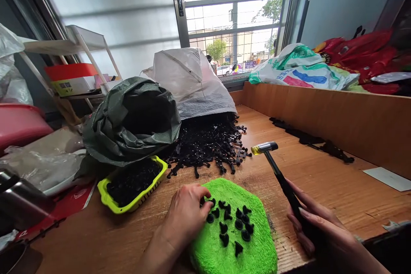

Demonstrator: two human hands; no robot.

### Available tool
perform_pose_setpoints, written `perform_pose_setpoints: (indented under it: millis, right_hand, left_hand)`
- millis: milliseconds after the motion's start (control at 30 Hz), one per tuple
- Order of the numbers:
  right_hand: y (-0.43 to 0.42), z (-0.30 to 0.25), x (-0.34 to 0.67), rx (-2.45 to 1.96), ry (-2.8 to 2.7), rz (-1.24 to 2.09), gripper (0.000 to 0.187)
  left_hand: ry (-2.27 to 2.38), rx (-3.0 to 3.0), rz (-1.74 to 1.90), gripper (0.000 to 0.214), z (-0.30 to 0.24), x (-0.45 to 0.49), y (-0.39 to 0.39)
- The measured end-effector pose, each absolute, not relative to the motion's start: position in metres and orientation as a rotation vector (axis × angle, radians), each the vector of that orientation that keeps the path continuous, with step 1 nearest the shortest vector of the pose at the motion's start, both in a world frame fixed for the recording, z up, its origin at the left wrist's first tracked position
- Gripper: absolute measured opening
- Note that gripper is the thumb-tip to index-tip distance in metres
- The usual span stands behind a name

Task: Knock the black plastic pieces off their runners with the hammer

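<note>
My right hand (314, 218) is wrapped around the black handle of a small two-faced hammer (284, 186), its yellow face pointing left, raised over the table. My left hand (189, 205) rests at the left side of a bright green cloth pad (233, 257), thumb and forefinger curled around a small black plug-like piece (203, 200) that is partly hidden. Several more black pieces with round heads (238, 224) lie scattered across the cloth, some stem up, some on their sides.
A yellow-green basket (111, 203) of small black parts stands left of the cloth. Behind it are a dark green sack (128, 145) and a white sack (205, 98) spilling black branched parts (208, 145). A wooden ledge (337, 111) bounds the right; a metal flask (24, 197) stands left.
</note>
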State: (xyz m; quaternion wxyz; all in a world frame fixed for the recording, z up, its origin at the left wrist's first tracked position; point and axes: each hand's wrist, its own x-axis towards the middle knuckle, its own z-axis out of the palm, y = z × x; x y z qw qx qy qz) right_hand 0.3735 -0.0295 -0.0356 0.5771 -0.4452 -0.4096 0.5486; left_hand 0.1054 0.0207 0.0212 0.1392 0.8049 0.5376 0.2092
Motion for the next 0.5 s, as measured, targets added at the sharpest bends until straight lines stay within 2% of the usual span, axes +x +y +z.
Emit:
perform_pose_setpoints:
  millis: [300, 500]
  right_hand:
    - [-0.026, -0.046, 0.386, -0.926, -0.993, 1.392, 0.070]
    - [-0.026, -0.044, 0.383, -0.946, -0.980, 1.385, 0.068]
  left_hand:
    - [1.450, 2.704, 0.460, 0.028, 0.026, 0.107, 0.027]
    - [1.216, 2.599, 0.636, 0.023, 0.018, 0.085, 0.023]
